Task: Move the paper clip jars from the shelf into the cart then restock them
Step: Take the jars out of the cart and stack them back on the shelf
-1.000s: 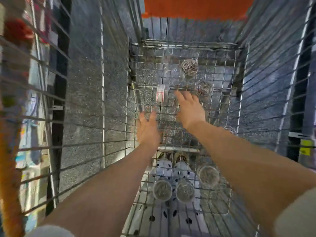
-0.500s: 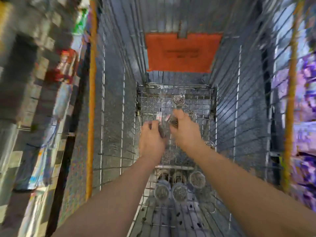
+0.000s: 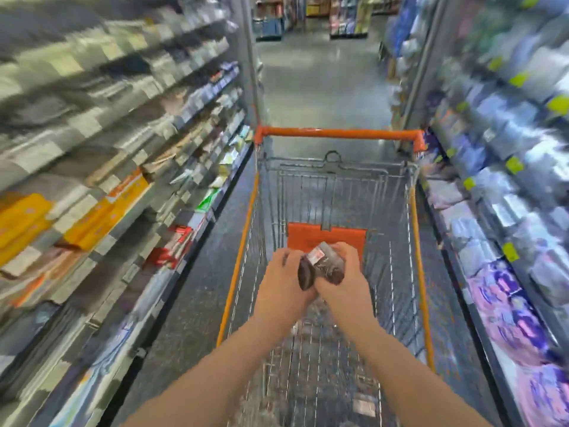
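- Head view: left hand [image 3: 283,282] curls round one jar [image 3: 305,275]; right hand [image 3: 348,282] grips a second jar [image 3: 331,266]; both jars are held above the cart [image 3: 338,192].
- Progress, as judged: restocking under way; placing on a shelf [image 3: 123,149] remains.
- Writing: red-and-white label [image 3: 315,255] on the second jar, too blurred to read.

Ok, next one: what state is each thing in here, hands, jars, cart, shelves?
left hand: curled round the left jar, held above the cart basket.
right hand: curled round the labelled jar, which is tilted, close beside the left jar.
cart: upright in the aisle; contents too blurred to tell.
shelves: stocked on both sides, blurred.
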